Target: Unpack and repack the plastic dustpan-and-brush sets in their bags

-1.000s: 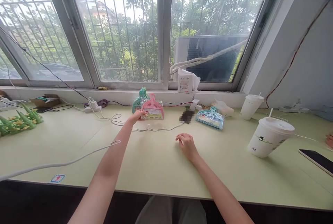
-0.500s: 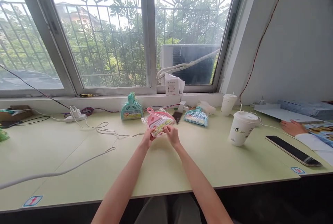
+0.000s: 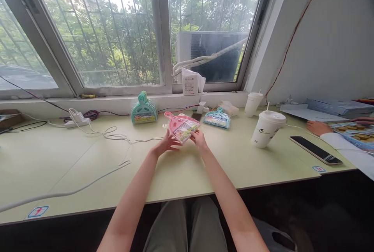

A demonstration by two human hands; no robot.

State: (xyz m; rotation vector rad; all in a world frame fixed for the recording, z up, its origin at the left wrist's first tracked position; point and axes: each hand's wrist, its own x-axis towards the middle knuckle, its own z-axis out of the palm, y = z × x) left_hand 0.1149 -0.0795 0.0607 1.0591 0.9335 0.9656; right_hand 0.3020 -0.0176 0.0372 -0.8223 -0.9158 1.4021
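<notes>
A pink mini dustpan-and-brush set [image 3: 181, 125] in clear plastic wrap is lifted a little above the pale green table [image 3: 58, 158], tilted with its handle pointing left and away. My left hand [image 3: 165, 145] grips its near left edge and my right hand [image 3: 199, 139] grips its near right edge. A stack of teal dustpan sets [image 3: 144, 108] stands against the window sill behind. Another wrapped teal and blue set [image 3: 217, 118] lies flat to the right.
White cables [image 3: 96, 135] and a power strip [image 3: 74, 121] run across the left of the table. Two lidded paper cups [image 3: 265, 128] with straws stand right. A phone [image 3: 315, 149] lies beyond them, near another person's hand [image 3: 317, 127] and papers.
My left hand picked the pink set from the stack and drew it toward me; my right hand came up from the table and took its other edge. The camera view turned right.
</notes>
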